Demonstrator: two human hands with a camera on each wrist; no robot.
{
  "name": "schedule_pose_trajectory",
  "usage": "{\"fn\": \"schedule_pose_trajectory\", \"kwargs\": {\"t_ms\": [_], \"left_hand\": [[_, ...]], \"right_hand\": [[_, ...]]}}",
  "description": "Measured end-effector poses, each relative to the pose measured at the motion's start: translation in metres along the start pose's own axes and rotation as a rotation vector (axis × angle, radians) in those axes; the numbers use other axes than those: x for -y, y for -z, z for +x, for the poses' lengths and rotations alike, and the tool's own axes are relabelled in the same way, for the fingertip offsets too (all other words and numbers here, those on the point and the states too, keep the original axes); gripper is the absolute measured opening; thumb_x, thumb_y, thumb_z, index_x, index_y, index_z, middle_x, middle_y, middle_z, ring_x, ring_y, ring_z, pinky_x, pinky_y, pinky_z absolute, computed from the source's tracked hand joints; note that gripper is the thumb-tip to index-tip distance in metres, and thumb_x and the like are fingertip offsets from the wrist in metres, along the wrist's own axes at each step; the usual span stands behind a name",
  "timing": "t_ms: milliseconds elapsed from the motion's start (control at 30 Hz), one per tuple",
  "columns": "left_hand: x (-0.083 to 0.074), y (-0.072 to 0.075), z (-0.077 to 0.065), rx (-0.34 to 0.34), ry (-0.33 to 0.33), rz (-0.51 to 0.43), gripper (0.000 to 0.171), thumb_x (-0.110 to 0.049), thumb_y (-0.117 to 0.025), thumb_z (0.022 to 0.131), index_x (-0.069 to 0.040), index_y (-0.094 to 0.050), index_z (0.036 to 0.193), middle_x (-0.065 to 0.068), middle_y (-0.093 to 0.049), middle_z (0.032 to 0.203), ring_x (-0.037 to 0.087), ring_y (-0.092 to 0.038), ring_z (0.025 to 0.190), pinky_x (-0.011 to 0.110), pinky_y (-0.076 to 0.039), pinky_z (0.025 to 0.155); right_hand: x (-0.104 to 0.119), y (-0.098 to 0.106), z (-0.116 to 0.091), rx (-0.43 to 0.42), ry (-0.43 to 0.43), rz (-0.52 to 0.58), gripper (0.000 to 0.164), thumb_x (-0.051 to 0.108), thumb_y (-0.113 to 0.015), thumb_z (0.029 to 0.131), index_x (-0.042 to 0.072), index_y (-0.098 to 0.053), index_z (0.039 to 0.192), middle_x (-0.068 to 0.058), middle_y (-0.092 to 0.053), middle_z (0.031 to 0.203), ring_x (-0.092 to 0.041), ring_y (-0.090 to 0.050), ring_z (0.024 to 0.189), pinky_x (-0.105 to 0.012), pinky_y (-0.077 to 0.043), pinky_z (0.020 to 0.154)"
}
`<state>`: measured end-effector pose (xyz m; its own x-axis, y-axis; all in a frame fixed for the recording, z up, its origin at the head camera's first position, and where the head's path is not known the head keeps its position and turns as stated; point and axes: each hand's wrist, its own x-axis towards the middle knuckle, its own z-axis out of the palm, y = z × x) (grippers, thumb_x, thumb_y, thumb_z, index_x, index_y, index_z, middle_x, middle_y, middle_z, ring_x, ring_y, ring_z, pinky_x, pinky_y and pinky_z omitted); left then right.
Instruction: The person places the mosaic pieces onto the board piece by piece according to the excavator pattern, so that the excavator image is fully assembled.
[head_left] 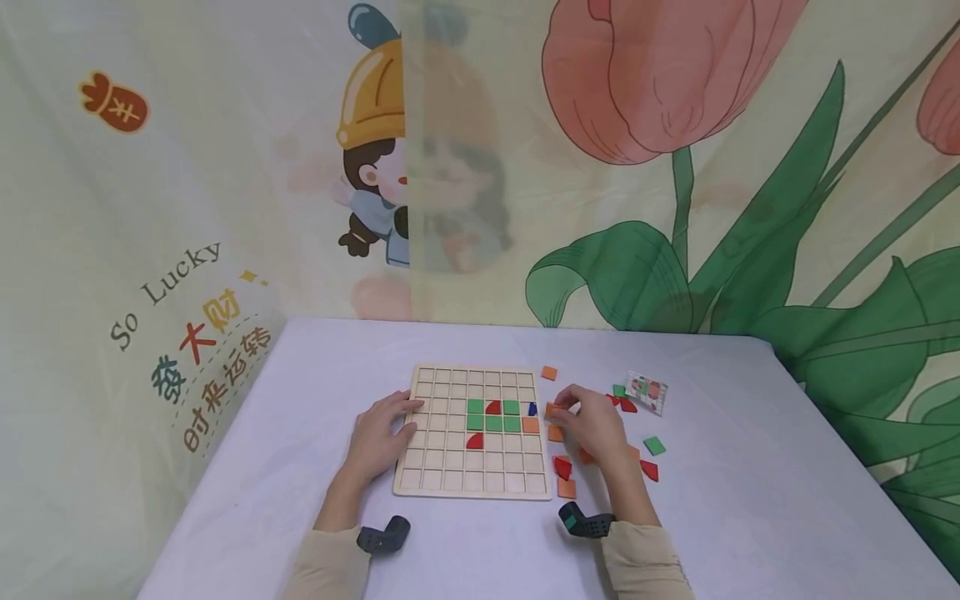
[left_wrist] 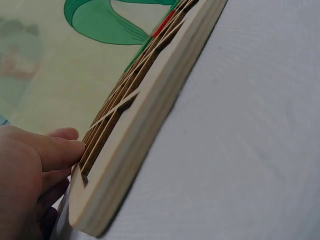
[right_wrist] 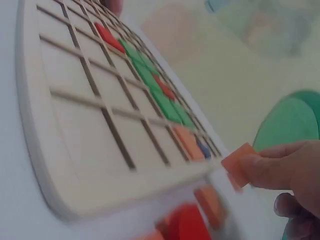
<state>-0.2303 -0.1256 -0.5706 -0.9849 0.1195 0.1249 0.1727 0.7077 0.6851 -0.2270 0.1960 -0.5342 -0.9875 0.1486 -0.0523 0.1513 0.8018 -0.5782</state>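
Observation:
A wooden grid board lies on the table. Green square tiles, red quarter-round tiles, an orange tile and a small blue piece sit in its cells. My left hand rests against the board's left edge, its thumb and fingers spread apart; in the left wrist view fingertips touch the rim. Just off the right edge, my right hand pinches an orange square tile between thumb and finger, raised above the table in the right wrist view.
Loose orange tiles and red pieces are scattered right of the board, some partly hidden by the right forearm. A green tile lies farther right. Behind it is a small printed packet. A printed curtain hangs behind the table.

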Motion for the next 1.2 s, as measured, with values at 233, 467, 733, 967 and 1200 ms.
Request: {"fn": "schedule_pose_trajectory", "kwargs": {"t_ms": [233, 467, 733, 967, 1200], "left_hand": [[-0.002, 0.002, 0.000, 0.001, -0.008, 0.002, 0.036, -0.016, -0.062, 0.088, -0.015, -0.062, 0.124, 0.009, -0.047, 0.145, 0.030, -0.037, 0.138, 0.055, -0.025, 0.111], [-0.003, 0.002, -0.001, 0.007, -0.004, -0.003, 0.036, -0.016, -0.062, 0.087, -0.015, -0.062, 0.124, 0.009, -0.047, 0.145, 0.029, -0.037, 0.138, 0.055, -0.024, 0.111], [-0.003, 0.001, 0.000, 0.004, 0.011, 0.002, 0.036, -0.016, -0.063, 0.087, -0.015, -0.062, 0.124, 0.008, -0.047, 0.145, 0.029, -0.037, 0.139, 0.055, -0.024, 0.111], [-0.003, 0.001, 0.000, 0.008, 0.011, 0.008, 0.037, -0.015, -0.062, 0.088, -0.015, -0.062, 0.124, 0.009, -0.046, 0.146, 0.030, -0.036, 0.139, 0.055, -0.024, 0.111], [-0.003, 0.000, 0.000, 0.004, 0.015, 0.002, 0.037, -0.015, -0.062, 0.087, -0.015, -0.062, 0.124, 0.008, -0.047, 0.145, 0.030, -0.036, 0.139, 0.055, -0.022, 0.112]], "right_hand": [[0.035, -0.020, -0.012, 0.040, 0.131, 0.057, 0.014, 0.029, -0.075, 0.081, 0.022, -0.069, 0.091, 0.005, -0.065, 0.082, -0.015, -0.053, 0.073, -0.022, -0.048, 0.057], [0.046, -0.044, -0.021, 0.104, 0.263, -0.002, 0.006, 0.028, -0.075, 0.081, 0.024, -0.071, 0.084, 0.011, -0.065, 0.076, -0.010, -0.053, 0.072, -0.022, -0.046, 0.063], [0.050, -0.046, -0.024, 0.112, 0.293, -0.073, 0.005, 0.027, -0.076, 0.081, 0.024, -0.072, 0.081, 0.011, -0.064, 0.079, -0.009, -0.055, 0.077, -0.028, -0.049, 0.073], [0.051, -0.048, -0.025, 0.079, 0.305, -0.160, 0.006, 0.027, -0.075, 0.081, 0.024, -0.071, 0.079, 0.008, -0.061, 0.084, -0.010, -0.054, 0.078, -0.031, -0.051, 0.072], [0.049, -0.046, -0.023, 0.075, 0.305, -0.152, 0.005, 0.027, -0.076, 0.080, 0.025, -0.071, 0.080, 0.011, -0.060, 0.082, -0.009, -0.053, 0.075, -0.027, -0.048, 0.067]]}}
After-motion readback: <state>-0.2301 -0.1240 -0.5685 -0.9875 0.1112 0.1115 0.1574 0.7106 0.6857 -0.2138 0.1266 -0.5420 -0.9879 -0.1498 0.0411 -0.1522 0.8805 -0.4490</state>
